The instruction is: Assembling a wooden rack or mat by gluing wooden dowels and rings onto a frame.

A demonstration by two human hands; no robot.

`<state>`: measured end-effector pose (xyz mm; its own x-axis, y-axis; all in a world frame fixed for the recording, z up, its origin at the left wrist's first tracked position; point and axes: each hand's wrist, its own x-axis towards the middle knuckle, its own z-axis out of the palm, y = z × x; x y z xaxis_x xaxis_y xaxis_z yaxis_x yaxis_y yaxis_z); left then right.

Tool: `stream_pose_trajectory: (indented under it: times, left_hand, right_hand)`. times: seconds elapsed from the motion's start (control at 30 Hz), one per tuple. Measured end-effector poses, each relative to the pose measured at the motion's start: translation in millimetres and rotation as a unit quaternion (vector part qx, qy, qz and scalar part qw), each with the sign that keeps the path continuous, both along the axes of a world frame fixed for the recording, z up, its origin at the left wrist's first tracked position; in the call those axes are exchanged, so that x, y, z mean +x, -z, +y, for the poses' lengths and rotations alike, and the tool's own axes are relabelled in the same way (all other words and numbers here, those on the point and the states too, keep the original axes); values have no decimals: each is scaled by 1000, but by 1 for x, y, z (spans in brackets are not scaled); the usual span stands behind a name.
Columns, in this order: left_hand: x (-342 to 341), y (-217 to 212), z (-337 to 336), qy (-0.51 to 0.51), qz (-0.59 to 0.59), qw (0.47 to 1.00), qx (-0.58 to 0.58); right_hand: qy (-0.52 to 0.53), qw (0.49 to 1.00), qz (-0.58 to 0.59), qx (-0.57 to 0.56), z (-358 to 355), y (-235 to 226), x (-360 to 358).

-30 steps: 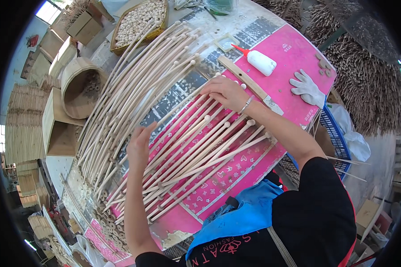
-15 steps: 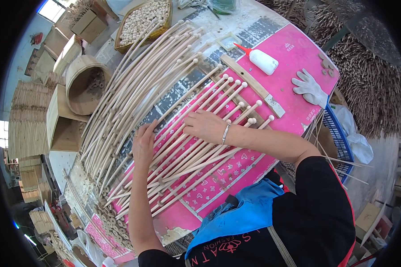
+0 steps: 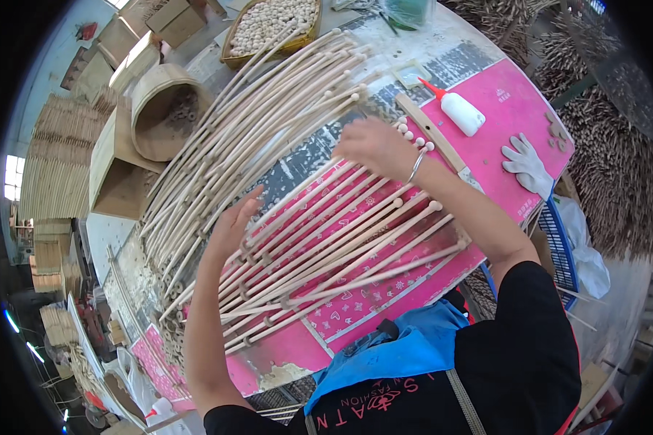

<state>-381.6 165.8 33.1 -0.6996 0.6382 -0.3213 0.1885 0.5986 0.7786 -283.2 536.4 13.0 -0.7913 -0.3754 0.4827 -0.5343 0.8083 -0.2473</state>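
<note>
Sticks: the loose row of ball-tipped wooden sticks [image 3: 341, 246] lies fanned on the pink mat [image 3: 500, 109] of the counter.
Left hand [image 3: 233, 228]: fingers spread flat on the near ends; keep them pinned.
Right hand [image 3: 374, 145]: open palm over the ball tips; sweep evenly so no stick crosses the big stick pile [image 3: 254, 123].

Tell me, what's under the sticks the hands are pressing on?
Under the near row of sticks lies a pink patterned sheet over a grey printed tabletop. The left hand and right hand rest on top. Whatever lies beneath the pink sheet is covered.
</note>
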Motion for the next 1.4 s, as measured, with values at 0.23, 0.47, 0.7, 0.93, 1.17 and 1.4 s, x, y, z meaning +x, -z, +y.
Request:
stream_pose_trajectory:
  times: [0.23,0.47,0.7,0.93,1.17,1.4]
  left_hand:
    - [10,10,-29,-54,96,992,-54]
    - [12,11,-43,44,376,921,-95]
    - [25,33,-62,18,338,941,-25]
    - [34,43,-45,18,372,926,-56]
    - [57,32,6,40,401,914,-40]
    - [155,3,81,175,349,920,34]
  right_hand:
    - [39,992,-91,-79,33,64,-43]
    - [61,980,-159,-102,75,63,-41]
    - [178,960,-65,-208,65,14,33]
    - [-17,961,-208,-179,-52,-3,202]
    - [117,972,-137,-149,-84,40,229]
    - [30,972,-136,-188,-46,40,228]
